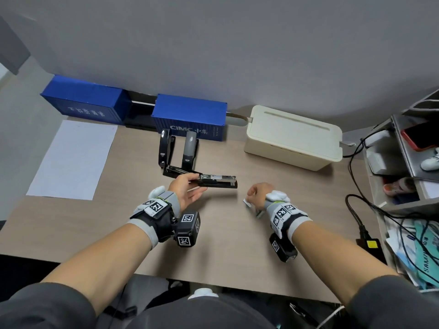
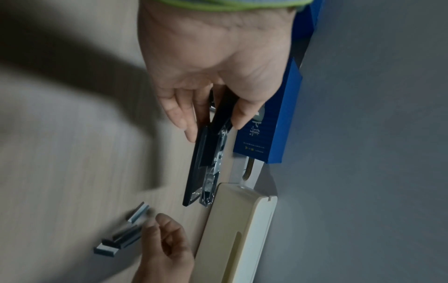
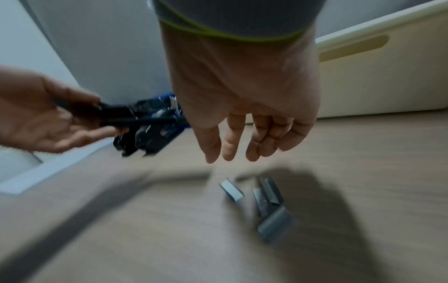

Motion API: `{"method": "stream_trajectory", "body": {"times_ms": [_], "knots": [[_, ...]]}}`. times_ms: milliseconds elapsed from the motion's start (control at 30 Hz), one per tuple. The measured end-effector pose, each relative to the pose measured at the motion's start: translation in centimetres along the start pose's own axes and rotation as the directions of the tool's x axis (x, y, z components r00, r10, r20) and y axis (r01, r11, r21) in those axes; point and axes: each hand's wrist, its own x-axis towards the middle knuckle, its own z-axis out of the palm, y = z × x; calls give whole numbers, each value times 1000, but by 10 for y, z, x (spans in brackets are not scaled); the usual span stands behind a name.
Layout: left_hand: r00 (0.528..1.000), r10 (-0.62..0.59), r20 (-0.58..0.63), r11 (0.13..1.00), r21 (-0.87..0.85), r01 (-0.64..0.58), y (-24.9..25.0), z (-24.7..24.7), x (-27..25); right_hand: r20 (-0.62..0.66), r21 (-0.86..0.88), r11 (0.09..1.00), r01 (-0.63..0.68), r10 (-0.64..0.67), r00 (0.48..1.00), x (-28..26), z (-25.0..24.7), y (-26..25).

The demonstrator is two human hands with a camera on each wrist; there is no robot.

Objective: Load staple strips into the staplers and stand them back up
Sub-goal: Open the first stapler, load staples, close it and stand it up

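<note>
Standing along the back edge, left to right: two blue container-shaped boxes (image 1: 88, 103) (image 1: 190, 117), both closed, contents not visible, then a cream lidded box (image 1: 293, 136) with a slot in its top, also closed. At far right an open grey shelf unit (image 1: 403, 162) is seen holding a red phone (image 1: 420, 135) and small items too unclear to name.

An opened black stapler (image 1: 209, 180) is held above the surface (image 1: 213, 245) by the left hand (image 1: 187, 191), thumb on top and fingers underneath; its cover is swung up and the metal staple channel is exposed, pointing right. A second black stapler (image 1: 189, 150) is stood upright just behind it. Loose grey staple strips (image 3: 266, 203) are lying on the surface under the right hand (image 3: 244, 107), whose fingers hang relaxed, apart from the strips, gripping nothing.

A white paper sheet (image 1: 71, 160) is laid at left on the light wood-grain surface. A grey wall is behind; black cables (image 1: 356, 203) are trailed at right.
</note>
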Motion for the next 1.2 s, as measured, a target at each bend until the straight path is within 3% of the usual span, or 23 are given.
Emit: {"method": "stream_trajectory", "body": {"times_ms": [133,267,333,433,500,633,833,966,1200], "knots": [[999,-8,-36,1000,-22,7,-4,-16,0,-32,-344,939,-16,6,999,7,22,-11],[998,-9,-65,1000,-27,7,-7,-28,-2,-54,-419,908,-3,-22,998,12,33,-18],[998,-10,-67,1000,-27,8,-8,-31,-4,-42,-324,946,-6,-8,999,7,27,-22],[998,0,-59,1000,-17,-1,-5,-32,-8,-80,105,994,-11,20,997,1,14,-22],[999,4,-48,1000,-4,-4,-3,-29,-11,-136,314,947,61,-18,990,-5,2,-23],[999,28,-17,999,21,-27,4,-17,-20,-171,553,805,216,-144,975,-17,-27,-27],[996,66,55,997,39,-68,15,5,-34,-279,712,622,326,-175,944,-35,-60,-41],[990,92,111,994,50,-98,22,16,-43,-352,656,638,404,-215,911,-41,-67,-46],[986,114,122,992,43,-120,27,22,-48,-396,566,707,423,-216,892,-47,-68,-46]]}}
